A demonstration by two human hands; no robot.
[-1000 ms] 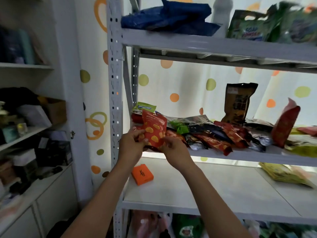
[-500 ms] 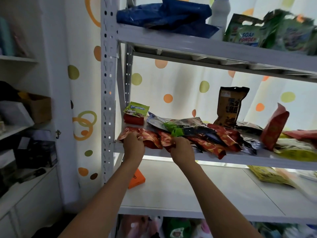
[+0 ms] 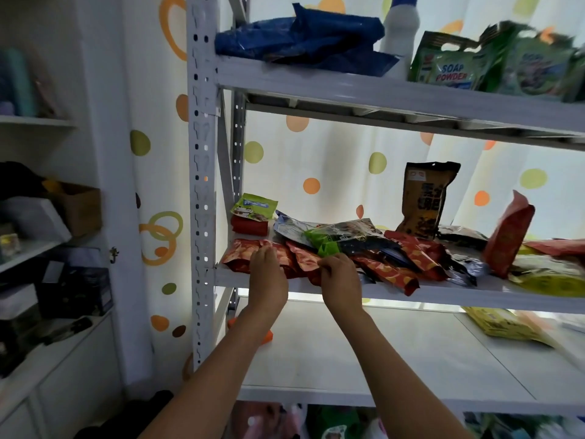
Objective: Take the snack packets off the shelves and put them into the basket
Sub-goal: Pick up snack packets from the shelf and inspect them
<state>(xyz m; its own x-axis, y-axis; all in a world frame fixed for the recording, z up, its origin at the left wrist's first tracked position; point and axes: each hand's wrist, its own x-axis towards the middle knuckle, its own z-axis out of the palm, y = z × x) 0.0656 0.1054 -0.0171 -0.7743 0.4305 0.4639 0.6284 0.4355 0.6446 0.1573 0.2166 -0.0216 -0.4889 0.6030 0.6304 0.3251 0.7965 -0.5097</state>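
Left hand (image 3: pixel 267 274): fingers flat on a red snack packet (image 3: pixel 243 258) at the shelf (image 3: pixel 443 293) front edge, no visible grip. Right hand (image 3: pixel 340 277): fingers curled, pinching a red packet (image 3: pixel 305 259) just beside it. Many packets lie heaped to the right of both hands. Basket not in view. Judgement: early stage; most of the shelf remains.

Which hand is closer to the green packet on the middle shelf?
Right. The right hand sits just below the green packet, fingertips at its edge; the left hand lies further left, on red packets.
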